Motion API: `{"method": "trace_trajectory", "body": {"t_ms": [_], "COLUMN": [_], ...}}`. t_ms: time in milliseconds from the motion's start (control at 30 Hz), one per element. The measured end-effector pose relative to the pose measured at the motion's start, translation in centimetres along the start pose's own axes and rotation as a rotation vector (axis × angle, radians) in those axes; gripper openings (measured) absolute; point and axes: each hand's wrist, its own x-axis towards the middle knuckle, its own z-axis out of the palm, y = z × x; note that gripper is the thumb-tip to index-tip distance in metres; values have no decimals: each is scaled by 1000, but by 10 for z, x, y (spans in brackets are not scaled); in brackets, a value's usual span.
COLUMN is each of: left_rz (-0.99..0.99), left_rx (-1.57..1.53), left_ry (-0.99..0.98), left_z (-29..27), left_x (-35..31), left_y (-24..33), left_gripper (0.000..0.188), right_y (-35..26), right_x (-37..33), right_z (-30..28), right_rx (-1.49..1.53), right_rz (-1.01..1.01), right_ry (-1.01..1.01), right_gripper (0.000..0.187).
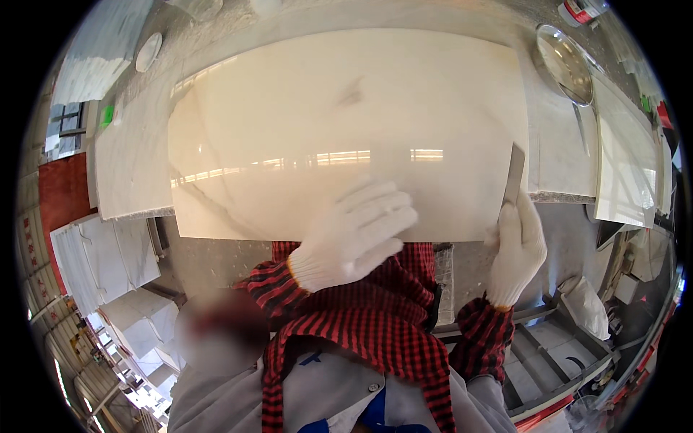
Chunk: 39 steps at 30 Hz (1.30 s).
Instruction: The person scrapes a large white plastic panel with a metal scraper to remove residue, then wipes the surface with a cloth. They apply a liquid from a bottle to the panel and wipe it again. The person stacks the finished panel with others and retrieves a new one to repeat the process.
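A large polished cream-white stone slab (289,108) with faint veins lies flat before me, its front edge close to my body. My left hand (354,234), in a white knit glove, is over the slab's front part with fingers stretched out; nothing is in it. Whether the palm touches the surface I cannot tell. At the slab's right front corner my right hand (520,242), gloved the same way, grips a flat metal scraper blade (514,173). The blade points away from me along the slab's right edge. A grey smudge (351,92) marks the slab's far middle.
A round metal bowl (564,65) stands at the far right, near a jar with a red label (582,11). A white oval dish (149,52) sits far left. More slabs (626,159) lie at right, and stacked pieces (105,260) at left. A metal rack (556,357) stands low right.
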Motion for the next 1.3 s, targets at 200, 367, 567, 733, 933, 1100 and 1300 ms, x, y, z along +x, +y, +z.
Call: {"method": "trace_trajectory", "body": {"t_ms": [200,367,567,733,933,1100,1300], "left_rz": [-207,-569,-814,-885,-775,-812,-824], "left_rx": [157,278,346,410,530,430,467], "left_ry": [301,522,845,863,681,760,718], "left_z": [-43,-74,-114,-115,-118,-114,-116], "left_x": [-57,-116,-165,-172,-158,-150,-147], "left_y": [-20,-40,-78,-91,-83,-91,-88], "left_gripper": [32,32,33,34,35,32,32], "right_y": [8,7,19,-16,-17,-25,-37], "right_x": [41,73,93,53,51,38,38], "right_z": [37,63,119,175,180,199,215], "right_rx": [122,-318,-833,-215,-152,-321,49], "right_rz": [-139,-503,-1040,-752,-756,-926,-575], "right_ry": [89,181,241,6,5,102,-191], "right_gripper": [30,31,38,26,23,24,28]}}
